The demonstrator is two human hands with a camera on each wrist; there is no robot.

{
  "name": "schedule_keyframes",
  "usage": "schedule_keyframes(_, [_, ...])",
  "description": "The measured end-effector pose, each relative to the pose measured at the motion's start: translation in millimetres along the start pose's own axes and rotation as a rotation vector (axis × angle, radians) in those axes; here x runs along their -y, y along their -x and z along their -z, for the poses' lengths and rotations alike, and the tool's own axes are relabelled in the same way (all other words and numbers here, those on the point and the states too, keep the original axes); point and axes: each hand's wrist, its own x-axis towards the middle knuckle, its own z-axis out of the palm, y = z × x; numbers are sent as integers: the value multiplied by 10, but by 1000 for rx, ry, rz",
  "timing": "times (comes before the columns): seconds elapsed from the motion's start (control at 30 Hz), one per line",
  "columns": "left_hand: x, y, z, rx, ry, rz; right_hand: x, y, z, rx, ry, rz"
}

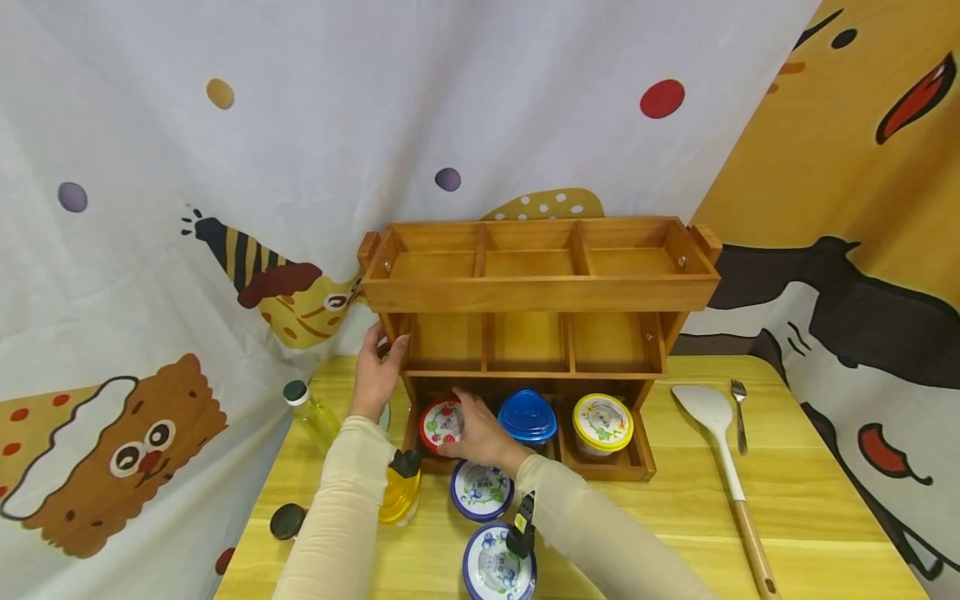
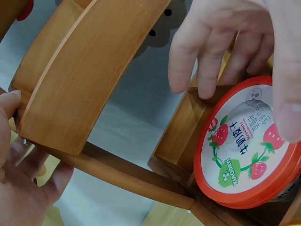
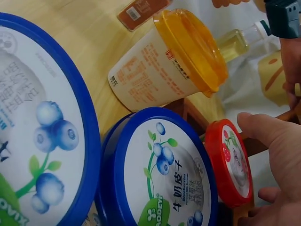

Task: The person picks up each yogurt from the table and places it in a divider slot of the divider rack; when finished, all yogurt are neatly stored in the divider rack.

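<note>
A three-tier wooden rack (image 1: 540,296) stands at the back of the table, its upper tiers divided into compartments. My left hand (image 1: 377,375) holds the rack's left side, thumb on one face and fingers behind. In the lowest tier's left compartment sits a tub with a red lid (image 2: 244,150) printed with strawberries. Over that lid's right side is my right hand (image 1: 487,433), thumb and fingers spread apart around the tub. The right wrist view shows a gap between the thumb and the red rim. A blue-lidded container (image 1: 527,417) and a yellow-lidded tub (image 1: 603,422) share the tier.
In front of the rack are two blueberry tubs (image 1: 482,490) and a paper cup with an orange-yellow lid (image 3: 160,70). An oil bottle (image 1: 318,417) and a black-capped jar (image 1: 287,522) stand left. A spatula (image 1: 705,408) and a fork (image 1: 740,408) lie right.
</note>
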Motion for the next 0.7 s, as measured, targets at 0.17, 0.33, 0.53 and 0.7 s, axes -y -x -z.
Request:
schedule_keyframes(0.17, [-159,61,17,23,10,27,2,104,58,-7,-18,46])
schedule_keyframes(0.33, [-396,178,30,27,2,28,17,206,120,-1,-51,92])
schedule_keyframes(0.53, [-332,139,20,25,6,31,65,378,245,-8,-72,148])
schedule_keyframes(0.7, [-95,26,8,8,10,21,59,564,373,-21,-81,167])
